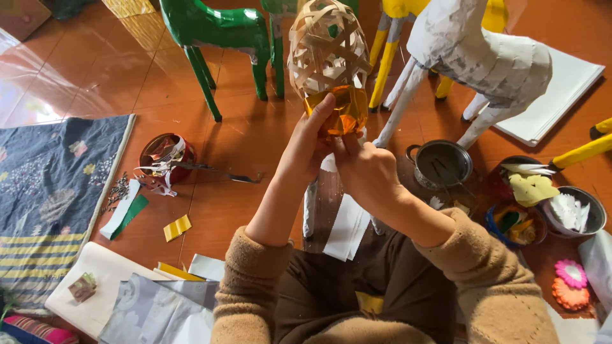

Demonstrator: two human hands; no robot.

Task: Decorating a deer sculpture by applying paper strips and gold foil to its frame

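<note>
Nearest, over the lap, the left hand and the right hand meet at the base of a woven bamboo frame, an egg-shaped open lattice of pale flat strips held upright above the tiled floor; its lower part is wrapped in shiny gold paper; the left fingers curl around the gold paper with the thumb pressed up against it, while the right hand's fingers are closed against the underside, though what they pinch cannot be told; to the left lie one blue patterned mat, two yellow paper pieces and a red tin of scraps; to the right stand one metal pot and three bowls of paper bits, with two paper flowers beside them; farther off stand papier-mâché animals: one white, two green and a yellow one behind the frame.
</note>
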